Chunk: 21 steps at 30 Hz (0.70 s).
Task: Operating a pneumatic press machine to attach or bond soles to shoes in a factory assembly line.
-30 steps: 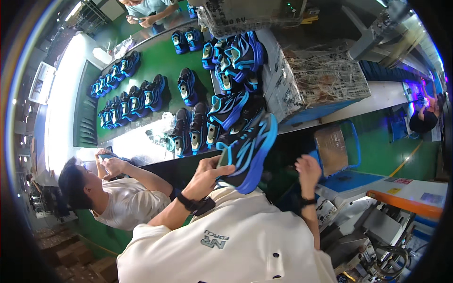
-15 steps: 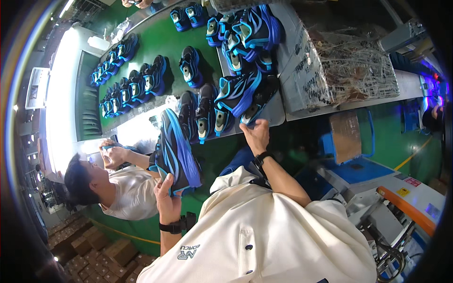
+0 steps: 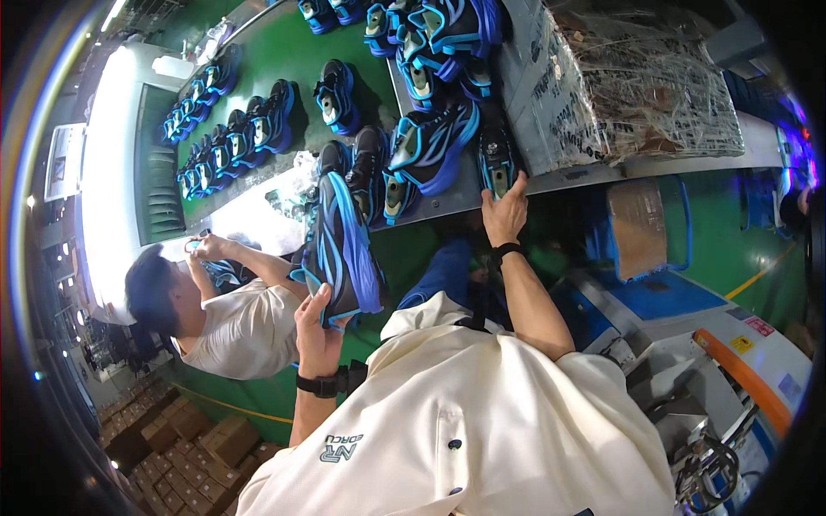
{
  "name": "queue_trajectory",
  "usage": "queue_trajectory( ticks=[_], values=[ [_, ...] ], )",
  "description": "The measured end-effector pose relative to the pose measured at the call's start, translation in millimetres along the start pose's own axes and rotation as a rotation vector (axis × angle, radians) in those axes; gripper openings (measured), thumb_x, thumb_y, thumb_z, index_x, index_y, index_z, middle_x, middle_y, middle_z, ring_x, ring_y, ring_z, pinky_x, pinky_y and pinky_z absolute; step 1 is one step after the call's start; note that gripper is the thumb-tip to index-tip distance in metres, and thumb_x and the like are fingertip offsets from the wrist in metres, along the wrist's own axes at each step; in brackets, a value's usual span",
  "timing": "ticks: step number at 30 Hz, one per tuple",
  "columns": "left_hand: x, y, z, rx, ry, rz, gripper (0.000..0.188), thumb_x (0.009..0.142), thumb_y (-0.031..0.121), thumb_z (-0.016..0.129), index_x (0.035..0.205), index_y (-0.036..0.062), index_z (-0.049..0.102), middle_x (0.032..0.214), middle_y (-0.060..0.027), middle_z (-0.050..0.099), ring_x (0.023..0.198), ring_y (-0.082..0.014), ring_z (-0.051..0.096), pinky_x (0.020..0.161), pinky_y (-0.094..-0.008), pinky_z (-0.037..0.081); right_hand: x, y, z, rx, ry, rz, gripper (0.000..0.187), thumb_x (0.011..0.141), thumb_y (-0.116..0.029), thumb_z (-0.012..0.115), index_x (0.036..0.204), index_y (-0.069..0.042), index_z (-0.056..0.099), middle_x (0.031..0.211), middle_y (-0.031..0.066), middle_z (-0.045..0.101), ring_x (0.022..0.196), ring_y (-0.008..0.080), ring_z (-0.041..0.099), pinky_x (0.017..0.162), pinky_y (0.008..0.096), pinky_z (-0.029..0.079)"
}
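My left hand [image 3: 317, 334] grips a black and blue sneaker [image 3: 342, 249] by one end, holding it up in front of the bench edge. Its thick sole fades from blue to purple and faces right. At the bench's front edge, my right hand [image 3: 506, 215] has thumb and fingers on either side of the near end of another sneaker [image 3: 496, 155], which points away from me. Just left of that one, a sneaker [image 3: 426, 148] lies tilted on its side among several others. The held sneaker partly hides a few behind it.
A plastic-wrapped carton [image 3: 654, 95] stands right of the sneakers. More sneakers [image 3: 249, 133] line the green bench surface [image 3: 297, 64]. On the left, a co-worker [image 3: 232, 327] handles a sneaker. A machine with an orange bar [image 3: 744, 370] is at right; cartons [image 3: 185, 421] sit lower left.
My right hand has moved right with its sneaker, which now stands straighter and apart from the tilted one. The left-hand sneaker has shifted slightly right and down. The bench appears higher in view.
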<state>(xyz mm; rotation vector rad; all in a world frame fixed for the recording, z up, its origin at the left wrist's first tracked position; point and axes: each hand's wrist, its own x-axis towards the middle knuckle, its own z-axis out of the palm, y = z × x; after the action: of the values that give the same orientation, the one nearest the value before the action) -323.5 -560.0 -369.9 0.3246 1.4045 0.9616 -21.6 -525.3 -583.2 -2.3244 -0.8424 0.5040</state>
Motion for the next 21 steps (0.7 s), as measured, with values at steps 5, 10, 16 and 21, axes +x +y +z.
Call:
queue_trajectory(
  ticks=[5, 10, 16, 21],
  values=[
    [9, -2, 8, -0.047, -0.023, -0.033, 0.015, 0.09, 0.015, 0.063, 0.096, 0.0017, 0.064, 0.091, -0.0049, 0.068, 0.08, -0.0155, 0.067, 0.068, -0.0301, 0.055, -14, -16, -31, 0.032, 0.157, -0.194, 0.071, 0.079, -0.017, 0.07, 0.138, -0.002, 0.033, 0.124, 0.0243, 0.053, 0.113, 0.0414, 0.052, 0.095, 0.0476, 0.043],
    [10, -7, 11, -0.025, -0.031, -0.001, 0.017, 0.09, 0.017, 0.063, 0.096, 0.0008, 0.064, 0.095, -0.0065, 0.068, 0.086, -0.0174, 0.067, 0.074, -0.0334, 0.056, -55, -24, -31, 0.369, -0.224, -0.146, 0.07, 0.076, -0.027, 0.075, 0.13, 0.004, 0.045, 0.122, 0.024, 0.055, 0.111, 0.0395, 0.053, 0.097, 0.0462, 0.041],
    [10, -9, 2, 0.01, 0.081, -0.025, 0.015, 0.089, 0.017, 0.064, 0.094, 0.0026, 0.064, 0.092, -0.0038, 0.067, 0.083, -0.0149, 0.066, 0.071, -0.0323, 0.055, -11, -64, 48, 0.178, -0.128, -0.22, 0.101, 0.068, -0.046, 0.08, 0.139, 0.009, 0.033, 0.131, 0.0301, 0.048, 0.122, 0.0443, 0.047, 0.103, 0.0479, 0.039],
    [11, -9, -2, -0.008, 0.084, 0.018, 0.014, 0.09, 0.017, 0.063, 0.095, 0.004, 0.064, 0.09, -0.0017, 0.067, 0.08, -0.0132, 0.066, 0.07, -0.031, 0.054, 19, -81, 52, -0.032, -0.345, -0.121, 0.116, 0.06, -0.037, 0.081, 0.149, 0.0, 0.016, 0.13, 0.0309, 0.047, 0.117, 0.047, 0.051, 0.097, 0.0494, 0.045]
  ],
)
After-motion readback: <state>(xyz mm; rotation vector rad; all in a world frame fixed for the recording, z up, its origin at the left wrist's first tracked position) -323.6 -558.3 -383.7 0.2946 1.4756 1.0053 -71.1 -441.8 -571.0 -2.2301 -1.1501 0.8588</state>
